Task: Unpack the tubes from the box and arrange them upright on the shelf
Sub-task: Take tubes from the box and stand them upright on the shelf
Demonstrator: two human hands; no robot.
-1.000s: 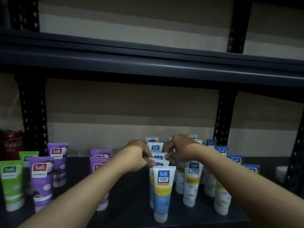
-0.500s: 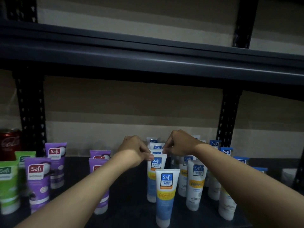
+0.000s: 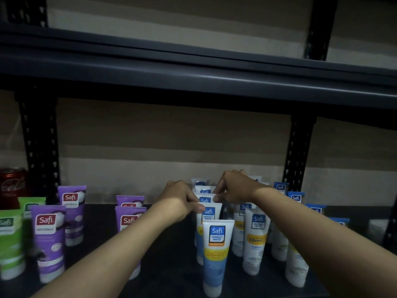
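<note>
Red cola can (image 3: 12,186) upright, far left, partly cut by frame edge. Beige banded wall (image 3: 171,136) behind.

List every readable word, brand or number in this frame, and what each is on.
"Safi PERFECT WHITE": front blue tube.
"Safi NATURALS": purple tubes.
"Safi": green tube, white tubes at right.
Red can: white script, too blurred to read.
Yellow-band script and smaller print on tubes: too blurred.
No numbers legible.

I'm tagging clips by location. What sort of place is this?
Likely a shop stockroom or storage area: a dark metal shelf with perforated uprights, rows of same-brand Safi tubes grouped by colour, and a plain wall behind.
</note>
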